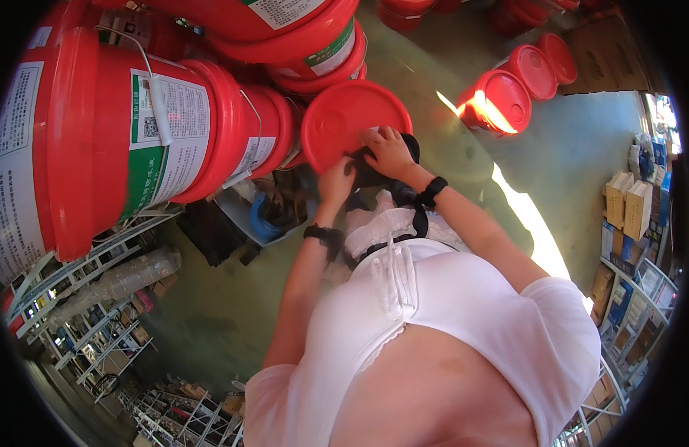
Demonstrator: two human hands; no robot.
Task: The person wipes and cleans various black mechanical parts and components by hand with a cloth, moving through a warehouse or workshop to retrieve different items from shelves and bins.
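Note:
Before me stands a bucket with a round red plastic lid (350, 114). Over the lid's near edge, my left hand (336, 184) has its fingers curled at a black cloth-like item (372, 170). My right hand (390, 152) lies on the same black item from the right, its fingertips reaching over the lid. A small whitish bit shows by those fingertips. What the black item is cannot be told, since both hands partly cover it. Each wrist wears a black band.
Large red labelled buckets (193, 134) are stacked at the left. More red buckets (495, 106) and a cardboard box (607, 58) stand at the upper right. A grey bin (266, 226) with a blue curved item is left of my legs. Metal shelves (635, 279) line both sides.

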